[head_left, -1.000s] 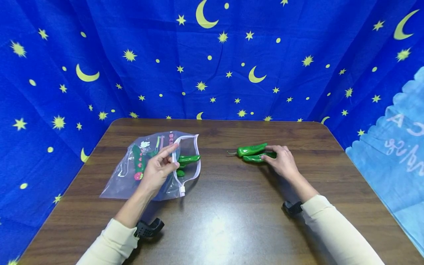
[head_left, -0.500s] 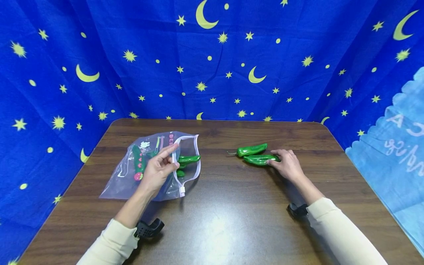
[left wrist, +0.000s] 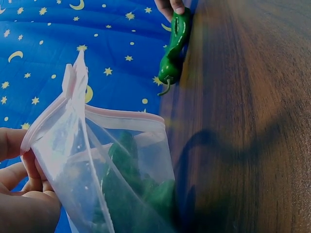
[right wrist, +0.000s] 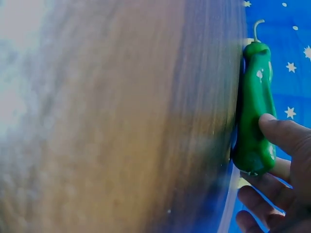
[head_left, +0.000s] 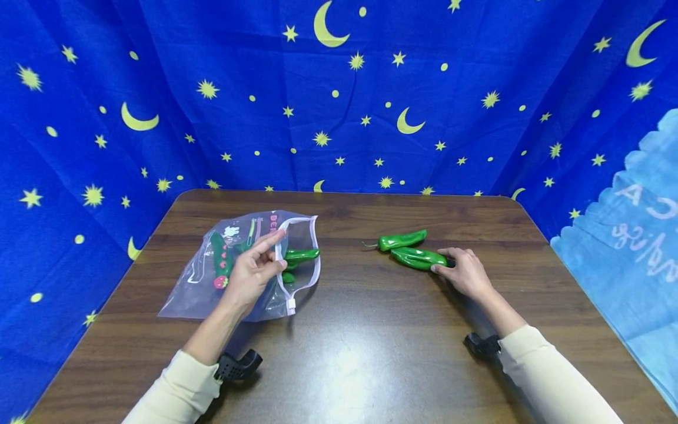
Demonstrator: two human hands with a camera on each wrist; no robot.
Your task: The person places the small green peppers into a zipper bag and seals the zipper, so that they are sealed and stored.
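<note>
My left hand (head_left: 255, 272) pinches the white zip edge of a clear printed zip bag (head_left: 193, 294), which lies on the table with its mouth facing right. Green peppers show inside it; one pepper (head_left: 303, 255) pokes toward the mouth. On the right, my right hand (head_left: 466, 274) grips the right end of a long green pepper (head_left: 415, 258). In the right wrist view the thumb lies across this pepper (right wrist: 257, 97), its stem pointing away from the hand. Just behind it another green pepper (head_left: 401, 240) lies on the table, its thin stem to the left.
The brown wooden table (head_left: 339, 330) has blue cloth (head_left: 339, 76) with moons and stars behind it and at its left. A light blue cloth (head_left: 630, 235) with lettering hangs at the right edge. Black straps (head_left: 238, 366) sit on both wrists.
My right hand has slid right and slightly nearer, to the end of the front pepper, whose right end has swung toward me. The left hand and bag have stayed put.
</note>
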